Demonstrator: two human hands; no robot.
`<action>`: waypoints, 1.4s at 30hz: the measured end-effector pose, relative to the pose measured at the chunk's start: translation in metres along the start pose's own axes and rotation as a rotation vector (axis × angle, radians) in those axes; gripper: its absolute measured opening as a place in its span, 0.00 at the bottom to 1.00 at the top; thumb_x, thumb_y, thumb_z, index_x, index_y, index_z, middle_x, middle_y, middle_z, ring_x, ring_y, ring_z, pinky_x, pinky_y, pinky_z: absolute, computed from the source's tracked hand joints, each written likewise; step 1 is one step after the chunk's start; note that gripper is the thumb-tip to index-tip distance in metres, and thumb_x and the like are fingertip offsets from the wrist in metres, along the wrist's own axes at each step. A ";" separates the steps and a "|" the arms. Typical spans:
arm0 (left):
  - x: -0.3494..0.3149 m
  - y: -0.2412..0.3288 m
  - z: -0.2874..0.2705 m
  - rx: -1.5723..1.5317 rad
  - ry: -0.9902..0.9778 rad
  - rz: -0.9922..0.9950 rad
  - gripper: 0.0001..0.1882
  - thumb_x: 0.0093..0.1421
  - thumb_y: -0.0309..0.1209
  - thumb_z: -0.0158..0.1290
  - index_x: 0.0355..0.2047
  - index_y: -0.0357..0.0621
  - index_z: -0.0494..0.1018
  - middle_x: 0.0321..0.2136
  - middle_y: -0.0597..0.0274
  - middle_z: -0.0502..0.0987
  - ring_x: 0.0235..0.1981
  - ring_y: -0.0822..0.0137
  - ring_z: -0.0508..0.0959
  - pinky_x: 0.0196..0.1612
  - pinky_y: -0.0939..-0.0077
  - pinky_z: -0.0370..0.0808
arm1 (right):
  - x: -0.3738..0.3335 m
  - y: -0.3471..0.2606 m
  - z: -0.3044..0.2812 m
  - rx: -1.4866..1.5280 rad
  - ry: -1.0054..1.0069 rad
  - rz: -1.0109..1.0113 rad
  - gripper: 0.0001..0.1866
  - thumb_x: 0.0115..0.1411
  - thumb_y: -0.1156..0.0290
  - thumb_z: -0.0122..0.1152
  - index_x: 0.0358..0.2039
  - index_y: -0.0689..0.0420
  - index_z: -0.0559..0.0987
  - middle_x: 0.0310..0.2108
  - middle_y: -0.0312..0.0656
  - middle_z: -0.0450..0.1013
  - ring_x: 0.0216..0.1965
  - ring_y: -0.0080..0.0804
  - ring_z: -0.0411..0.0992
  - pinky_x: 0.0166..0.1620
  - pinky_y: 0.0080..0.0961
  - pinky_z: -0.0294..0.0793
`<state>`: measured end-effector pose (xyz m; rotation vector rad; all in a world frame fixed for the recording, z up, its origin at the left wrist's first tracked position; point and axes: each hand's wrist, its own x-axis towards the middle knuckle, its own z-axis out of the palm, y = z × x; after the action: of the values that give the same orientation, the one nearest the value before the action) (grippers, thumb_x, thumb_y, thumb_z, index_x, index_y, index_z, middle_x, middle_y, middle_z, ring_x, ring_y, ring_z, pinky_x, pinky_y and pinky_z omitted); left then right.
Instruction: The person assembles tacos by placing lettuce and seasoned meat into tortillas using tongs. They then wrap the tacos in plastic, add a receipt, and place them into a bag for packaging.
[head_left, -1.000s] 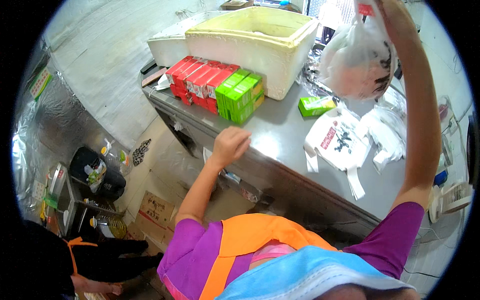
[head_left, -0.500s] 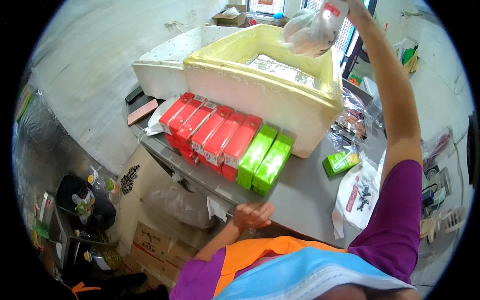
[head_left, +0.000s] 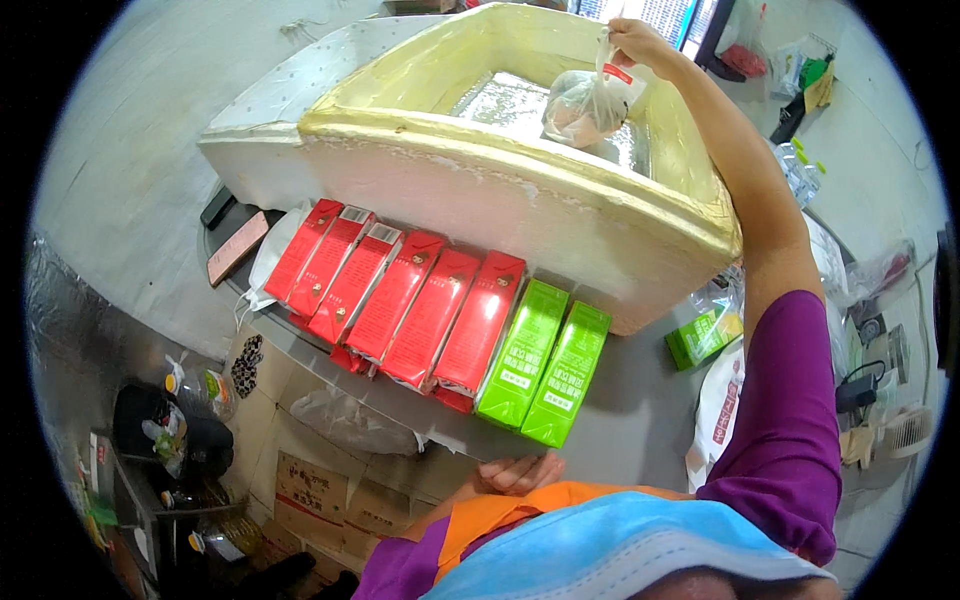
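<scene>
Grey bench (head_left: 640,420), edge-on to a concrete floor. Row of six red cartons (head_left: 400,295) and two green cartons (head_left: 545,360) laid flat, side by side, against a white foam box (head_left: 520,215) with yellowed rim. Right hand (head_left: 635,40): grip clenched on the neck of a clear plastic bag (head_left: 585,105), hanging inside the box. Left hand (head_left: 515,472): released, resting flat at bench edge, likely bracing.

1. You see a clear plastic bag (head_left: 585,105), knotted and bulging with pale contents, hanging upright near the frame's top centre.
2. It dangles inside the open white foam box (head_left: 520,205).
</scene>
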<state>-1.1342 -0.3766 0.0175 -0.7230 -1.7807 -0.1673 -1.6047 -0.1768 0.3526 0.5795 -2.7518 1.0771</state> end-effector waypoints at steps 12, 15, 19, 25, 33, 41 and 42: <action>-0.002 0.002 0.001 -0.030 0.005 -0.008 0.14 0.61 0.50 0.48 0.42 0.64 0.75 0.45 0.81 0.72 0.45 0.77 0.68 0.48 0.75 0.63 | 0.012 0.017 -0.002 -0.042 0.017 0.110 0.18 0.60 0.76 0.46 0.52 0.62 0.72 0.42 0.43 0.75 0.41 0.29 0.75 0.46 0.26 0.78; 0.001 -0.001 0.000 -0.044 0.001 -0.008 0.15 0.62 0.50 0.46 0.42 0.64 0.75 0.45 0.81 0.73 0.45 0.77 0.68 0.48 0.75 0.63 | 0.011 0.019 0.000 -0.028 -0.007 0.131 0.23 0.60 0.76 0.46 0.57 0.61 0.67 0.46 0.45 0.72 0.43 0.30 0.75 0.45 0.28 0.78; 0.003 -0.002 -0.003 -0.045 -0.007 -0.006 0.15 0.63 0.50 0.45 0.43 0.63 0.75 0.44 0.80 0.73 0.44 0.76 0.69 0.47 0.74 0.63 | -0.014 -0.007 -0.005 -0.106 0.106 0.084 0.27 0.60 0.76 0.45 0.62 0.58 0.62 0.51 0.47 0.69 0.43 0.31 0.75 0.44 0.28 0.77; 0.007 -0.003 -0.006 -0.071 -0.022 0.003 0.16 0.65 0.50 0.42 0.43 0.63 0.75 0.44 0.80 0.74 0.43 0.76 0.69 0.46 0.74 0.62 | -0.052 -0.031 -0.046 0.133 0.329 -0.120 0.22 0.64 0.60 0.51 0.55 0.58 0.70 0.42 0.46 0.73 0.38 0.33 0.75 0.41 0.29 0.76; 0.007 -0.002 -0.017 -0.077 -0.062 -0.023 0.17 0.65 0.52 0.39 0.43 0.65 0.75 0.42 0.81 0.74 0.42 0.75 0.70 0.46 0.72 0.62 | -0.329 -0.099 -0.052 0.081 -0.212 -0.209 0.18 0.68 0.62 0.49 0.31 0.61 0.80 0.26 0.37 0.78 0.23 0.19 0.72 0.28 0.17 0.74; -0.015 0.007 0.000 -0.086 -0.008 -0.096 0.18 0.67 0.49 0.35 0.41 0.61 0.74 0.39 0.75 0.76 0.38 0.67 0.70 0.41 0.68 0.60 | -0.553 -0.083 -0.027 -0.233 -0.331 -0.105 0.18 0.63 0.71 0.49 0.53 0.57 0.71 0.26 0.42 0.75 0.26 0.42 0.74 0.32 0.36 0.72; -0.012 0.005 0.000 -0.117 0.002 -0.108 0.19 0.67 0.48 0.34 0.41 0.57 0.74 0.40 0.70 0.77 0.37 0.65 0.70 0.42 0.67 0.61 | -0.582 -0.075 -0.017 -0.041 -0.273 -0.098 0.23 0.61 0.73 0.48 0.58 0.57 0.66 0.25 0.42 0.75 0.26 0.42 0.74 0.32 0.36 0.72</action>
<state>-1.1291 -0.3771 0.0050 -0.7100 -1.8204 -0.3469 -1.0415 -0.0390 0.2632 0.9071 -2.9267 0.9833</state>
